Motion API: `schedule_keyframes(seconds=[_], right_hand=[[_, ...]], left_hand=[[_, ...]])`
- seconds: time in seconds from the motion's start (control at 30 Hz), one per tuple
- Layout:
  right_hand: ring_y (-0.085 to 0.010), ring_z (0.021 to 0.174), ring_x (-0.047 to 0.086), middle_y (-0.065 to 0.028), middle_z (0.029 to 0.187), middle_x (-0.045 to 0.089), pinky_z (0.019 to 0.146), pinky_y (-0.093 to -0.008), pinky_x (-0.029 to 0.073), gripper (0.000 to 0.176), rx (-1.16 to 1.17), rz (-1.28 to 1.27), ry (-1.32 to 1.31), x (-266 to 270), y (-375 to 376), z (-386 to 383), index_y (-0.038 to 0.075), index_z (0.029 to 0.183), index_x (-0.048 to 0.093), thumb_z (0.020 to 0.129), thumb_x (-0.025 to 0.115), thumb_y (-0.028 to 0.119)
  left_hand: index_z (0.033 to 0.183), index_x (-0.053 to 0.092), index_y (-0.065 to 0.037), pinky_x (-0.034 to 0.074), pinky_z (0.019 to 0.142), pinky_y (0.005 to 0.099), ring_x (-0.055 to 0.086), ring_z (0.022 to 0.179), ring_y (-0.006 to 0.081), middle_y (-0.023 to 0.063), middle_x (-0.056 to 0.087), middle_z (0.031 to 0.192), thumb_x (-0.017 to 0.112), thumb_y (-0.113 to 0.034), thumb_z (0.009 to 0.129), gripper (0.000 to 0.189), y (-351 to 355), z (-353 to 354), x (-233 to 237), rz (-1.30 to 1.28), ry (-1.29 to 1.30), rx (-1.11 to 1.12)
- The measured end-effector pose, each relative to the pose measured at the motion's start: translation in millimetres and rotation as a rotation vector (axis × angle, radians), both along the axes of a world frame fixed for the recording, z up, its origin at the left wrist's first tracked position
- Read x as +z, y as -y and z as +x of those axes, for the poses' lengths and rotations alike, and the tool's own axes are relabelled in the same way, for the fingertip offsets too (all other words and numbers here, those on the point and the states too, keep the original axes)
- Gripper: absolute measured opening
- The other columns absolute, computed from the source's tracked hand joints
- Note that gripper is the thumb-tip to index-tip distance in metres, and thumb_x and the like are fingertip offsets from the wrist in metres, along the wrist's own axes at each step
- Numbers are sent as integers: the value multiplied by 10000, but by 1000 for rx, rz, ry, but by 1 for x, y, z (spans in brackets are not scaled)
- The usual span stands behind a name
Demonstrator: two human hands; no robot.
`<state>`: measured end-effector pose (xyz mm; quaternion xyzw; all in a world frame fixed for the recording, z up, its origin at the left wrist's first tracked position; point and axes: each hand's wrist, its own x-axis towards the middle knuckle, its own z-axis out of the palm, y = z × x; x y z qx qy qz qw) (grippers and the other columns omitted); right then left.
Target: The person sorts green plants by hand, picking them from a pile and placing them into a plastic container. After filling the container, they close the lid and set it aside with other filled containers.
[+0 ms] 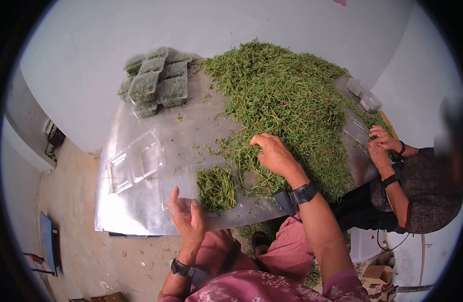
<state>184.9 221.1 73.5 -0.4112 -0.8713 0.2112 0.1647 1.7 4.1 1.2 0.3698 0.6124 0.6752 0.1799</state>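
A clear plastic clamshell box lies opened flat near the table's front edge. Cut green stems (216, 189) fill its right half, while its clear lid (177, 187) extends to the left. My left hand (189, 219) rests at the front edge of this box, thumb and fingers apart, seemingly touching the lid. Over the near edge of a large heap of greens (287, 95) is my right hand (278, 157). Its fingers are bent, the thumb stands apart, and no stems show in its grasp.
Empty clear boxes (136, 160) lie open at left. Filled, closed boxes (143, 85) are stacked at the back left. At right, a co-worker's hands (382, 148) are at another clear box (357, 131). More clear containers (365, 95) stand behind it on the metal table (125, 214).
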Motion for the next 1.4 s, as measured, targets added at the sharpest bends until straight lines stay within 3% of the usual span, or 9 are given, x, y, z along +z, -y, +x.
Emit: schedule_keyframes(seconds=[0.13,0.17,0.4,0.6,0.7,0.8,0.97,1.23,1.4], right_hand=[[-278,948,641,-144,1009,646,847,-374,490,320,29,94,-380,22,-4,13,11,1085,598,773,671,8],[-344,959,650,-180,1001,673,865,-411,506,316,-7,28,-427,32,1,13,-16,1064,610,783,709,89],[-307,878,646,-188,889,648,771,-406,479,338,-89,-236,-262,42,-7,21,-26,930,643,787,756,259],[-326,1114,560,-175,1212,568,920,-408,456,562,-7,-33,-138,22,-7,32,18,1200,580,739,790,264],[-352,1309,412,-187,1420,400,1064,-430,378,796,43,-186,-5,31,-1,32,93,1363,473,667,832,238],[-368,1344,367,-206,1468,330,1099,-426,347,879,-7,-118,289,16,10,16,141,1414,428,636,834,197],[-355,1122,526,-152,1182,549,904,-411,451,462,4,-115,92,-8,-5,11,52,1154,556,714,574,-88],[-369,951,648,-209,1087,659,836,-408,504,425,-74,39,-276,40,5,20,-5,1170,571,759,664,55],[-357,1063,593,-202,1183,606,895,-434,470,449,-71,-116,-174,30,0,22,19,1185,578,759,703,84]], left_hand=[[1406,310,51,415,655,214,489,715,83,26,535,817,532,12,917,539,0,0,1,-13,-5,3],[1405,311,51,415,654,215,490,715,84,27,537,816,533,12,916,539,0,0,0,-16,-15,7],[1401,319,48,418,653,219,495,715,86,31,541,814,535,10,915,533,0,-1,-1,-22,-55,15],[1404,314,44,421,658,219,495,712,86,28,537,814,533,6,918,534,0,-1,-1,-10,-10,2],[1406,310,44,425,660,220,497,716,87,28,534,820,531,3,921,535,0,-1,-1,-15,11,0],[1410,300,41,436,699,227,514,767,98,52,553,886,514,2,930,527,2,-1,-2,-31,41,-3],[1418,278,32,441,798,247,532,903,130,124,562,1075,472,-3,953,506,1,-1,-2,52,116,9],[1414,284,29,439,791,246,527,921,131,135,547,1115,475,-25,963,492,5,-3,0,23,123,23],[1410,292,31,439,777,242,529,909,128,133,548,1107,491,-54,973,488,4,-5,-3,30,99,31]])
